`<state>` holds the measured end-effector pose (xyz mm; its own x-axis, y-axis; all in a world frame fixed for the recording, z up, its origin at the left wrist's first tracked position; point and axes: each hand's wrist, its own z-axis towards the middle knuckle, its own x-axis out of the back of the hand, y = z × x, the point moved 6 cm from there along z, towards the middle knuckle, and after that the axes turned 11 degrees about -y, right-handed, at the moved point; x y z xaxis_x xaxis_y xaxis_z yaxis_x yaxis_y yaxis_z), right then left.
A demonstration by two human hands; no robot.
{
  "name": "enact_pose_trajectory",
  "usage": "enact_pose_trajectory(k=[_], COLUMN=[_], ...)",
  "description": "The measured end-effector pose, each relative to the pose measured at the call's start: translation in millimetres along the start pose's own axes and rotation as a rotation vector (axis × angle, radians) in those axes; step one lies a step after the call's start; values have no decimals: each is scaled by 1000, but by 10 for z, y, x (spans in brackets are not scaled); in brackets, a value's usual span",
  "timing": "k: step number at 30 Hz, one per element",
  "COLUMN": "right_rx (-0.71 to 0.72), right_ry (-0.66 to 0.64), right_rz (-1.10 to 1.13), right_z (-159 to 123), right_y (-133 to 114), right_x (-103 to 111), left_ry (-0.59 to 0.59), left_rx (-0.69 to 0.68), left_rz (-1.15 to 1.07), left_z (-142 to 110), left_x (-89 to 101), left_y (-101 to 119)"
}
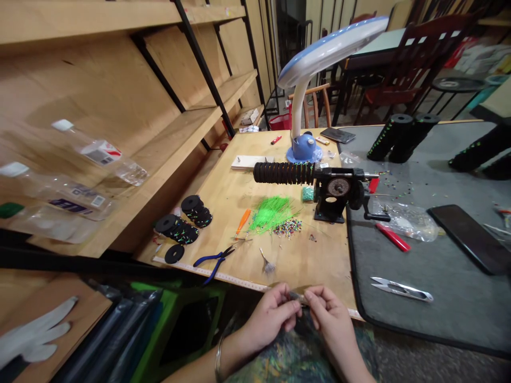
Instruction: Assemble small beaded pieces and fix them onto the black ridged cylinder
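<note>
At the table's front edge, my left hand (274,313) and my right hand (328,313) are close together, thumbs and fingers pinched. Between the fingertips shows a small greyish piece, too small to make out. Just beyond lies a small metal-tipped tool with a grey tuft (267,264). Past it are a pile of bright green strands (275,211), a scatter of multicoloured beads (288,229) and an orange-handled tool (242,221). Blue-handled pliers (215,260) lie open to the left. A black hand-cranked winder (337,191) carries a row of black foam discs (283,173).
Black foam spools (175,227) stand at the left edge. A blue-white lamp (304,146) rises behind the winder. On the grey mat (383,287) lie thread snips (401,290), a red tool (393,237) and a dark phone (471,238). Shelves with plastic bottles (101,153) flank the left.
</note>
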<state>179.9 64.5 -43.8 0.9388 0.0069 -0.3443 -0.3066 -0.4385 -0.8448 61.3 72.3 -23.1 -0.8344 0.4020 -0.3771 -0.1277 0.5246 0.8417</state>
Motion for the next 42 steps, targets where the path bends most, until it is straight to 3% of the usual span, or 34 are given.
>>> enact_pose_trajectory(k=[14, 26, 42], right_rx=[-21, 3, -35], right_ry=[-70, -53, -80], right_rz=[10, 1, -48], right_z=[-12, -14, -55], right_y=[-4, 89, 91], right_x=[-84, -104, -140], left_ry=[-53, 52, 80], left_rx=[-22, -42, -92], left_rz=[13, 39, 88], left_z=[-10, -13, -31], left_x=[-67, -28, -3], left_y=[85, 67, 88])
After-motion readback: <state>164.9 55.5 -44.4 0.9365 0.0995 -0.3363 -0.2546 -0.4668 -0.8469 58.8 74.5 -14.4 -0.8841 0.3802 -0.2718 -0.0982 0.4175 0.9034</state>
